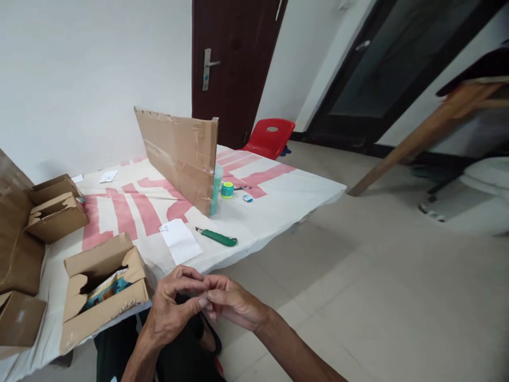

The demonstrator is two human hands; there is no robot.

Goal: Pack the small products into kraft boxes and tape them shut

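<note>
Left hand [163,313] and right hand [238,305] are held fingertip to fingertip, fingers bent, just off the near edge of the cloth-covered table [286,204]; whether anything is pinched between them cannot be told. Nearest the left hand, an open cardboard box [105,318] is set along that near edge, mouth facing up, flaps stiff, matt brown, two cut with curved notches. Inside it a blue and pale-yellow packet [105,292] is lodged, long axis slanted up toward the right. Beyond the hands, a utility knife [218,237] is laid flat by the same edge: slim green handle, rounded butt nearer the edge, blade end pointed toward the paper sheet [181,241]. The sheet, white and rectangular, is placed between box and knife
</note>
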